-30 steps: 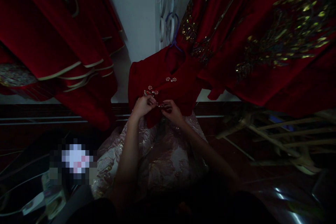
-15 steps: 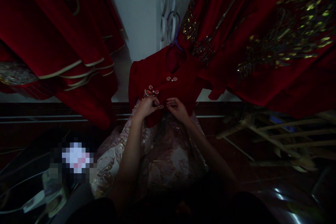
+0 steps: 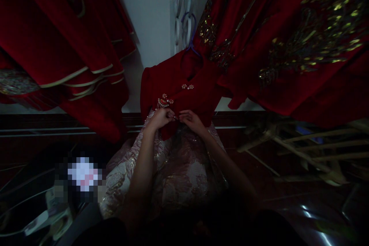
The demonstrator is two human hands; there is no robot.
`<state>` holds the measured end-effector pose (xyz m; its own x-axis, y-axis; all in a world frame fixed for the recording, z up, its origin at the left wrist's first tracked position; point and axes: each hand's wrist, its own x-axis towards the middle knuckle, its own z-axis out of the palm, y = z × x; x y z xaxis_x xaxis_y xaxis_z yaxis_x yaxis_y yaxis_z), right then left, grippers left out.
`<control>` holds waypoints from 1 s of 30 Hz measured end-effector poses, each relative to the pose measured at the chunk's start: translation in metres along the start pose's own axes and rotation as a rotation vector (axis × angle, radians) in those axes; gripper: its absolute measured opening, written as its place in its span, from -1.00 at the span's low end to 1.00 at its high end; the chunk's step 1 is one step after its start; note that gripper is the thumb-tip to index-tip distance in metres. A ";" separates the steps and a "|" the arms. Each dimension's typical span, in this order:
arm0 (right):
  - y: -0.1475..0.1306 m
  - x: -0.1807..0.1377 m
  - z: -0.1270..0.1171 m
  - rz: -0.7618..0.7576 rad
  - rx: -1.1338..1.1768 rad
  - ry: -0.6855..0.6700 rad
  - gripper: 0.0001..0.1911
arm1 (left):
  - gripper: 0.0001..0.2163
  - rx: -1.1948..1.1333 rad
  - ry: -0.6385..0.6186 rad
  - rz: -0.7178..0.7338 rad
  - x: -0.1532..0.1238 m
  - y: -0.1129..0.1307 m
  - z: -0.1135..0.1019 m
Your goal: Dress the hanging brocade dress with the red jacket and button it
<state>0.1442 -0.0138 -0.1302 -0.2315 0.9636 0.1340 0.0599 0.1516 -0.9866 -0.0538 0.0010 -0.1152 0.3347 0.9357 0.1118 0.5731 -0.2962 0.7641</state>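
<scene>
A short red jacket hangs on a purple hanger in front of me, over a pale pink brocade skirt. Pearl-beaded flower fastenings run down its front, and a beaded tassel ornament sits beside the middle one. Near the hem, my left hand is closed in a pinch on the lowest beaded fastening. From the other side, my right hand has its fingers bent together against the same fastening. The exact grip of the fingertips is too dark and small to make out.
Red garments with pale trim hang at left, and red ones with gold sequins at right. Behind the hanger is a white metal scroll rack. A wooden slatted frame stands low at right. A blurred-out bright patch lies lower left.
My right hand has moved left to the lowest fastening, closing the gap between my hands. My left hand keeps its pinch almost in place. The view has shifted slightly.
</scene>
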 end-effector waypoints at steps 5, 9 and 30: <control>0.000 -0.001 -0.001 0.025 0.029 -0.015 -0.67 | -0.88 0.021 0.043 0.006 -0.001 0.003 0.000; 0.002 -0.001 -0.001 0.064 0.066 -0.004 -0.65 | -0.83 0.083 0.091 0.057 -0.002 0.002 -0.002; 0.008 0.001 0.005 0.059 0.082 0.027 -0.53 | -0.82 -0.094 -0.001 0.146 0.000 0.000 0.000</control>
<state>0.1400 -0.0126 -0.1382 -0.2033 0.9761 0.0767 -0.0068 0.0769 -0.9970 -0.0542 0.0010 -0.1150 0.4098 0.8840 0.2250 0.4458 -0.4093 0.7961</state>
